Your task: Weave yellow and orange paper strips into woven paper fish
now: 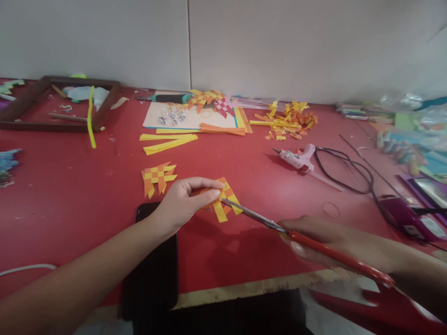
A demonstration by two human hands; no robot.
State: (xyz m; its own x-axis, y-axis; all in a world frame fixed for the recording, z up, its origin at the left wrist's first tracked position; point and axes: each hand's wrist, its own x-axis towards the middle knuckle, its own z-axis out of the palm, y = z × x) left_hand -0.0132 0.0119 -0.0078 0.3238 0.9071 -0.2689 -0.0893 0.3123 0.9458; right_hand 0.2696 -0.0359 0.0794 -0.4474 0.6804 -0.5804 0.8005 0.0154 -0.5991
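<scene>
My left hand (186, 200) pinches a woven paper piece (225, 202) of orange and yellow strips, held just above the red table (244, 177). My right hand (324, 239) grips red-handled scissors (279, 228), whose blade tips touch the strip ends of that piece. A second woven orange and yellow piece (158, 177) lies flat to the left of my left hand. A black phone (153, 265) lies under my left wrist.
A pink glue gun (298, 158) with a black cord lies right of centre. Paper sheets, strips and scraps (195, 121) sit by the wall. At the far left rests a wooden frame (52, 102), and craft supplies crowd the right edge.
</scene>
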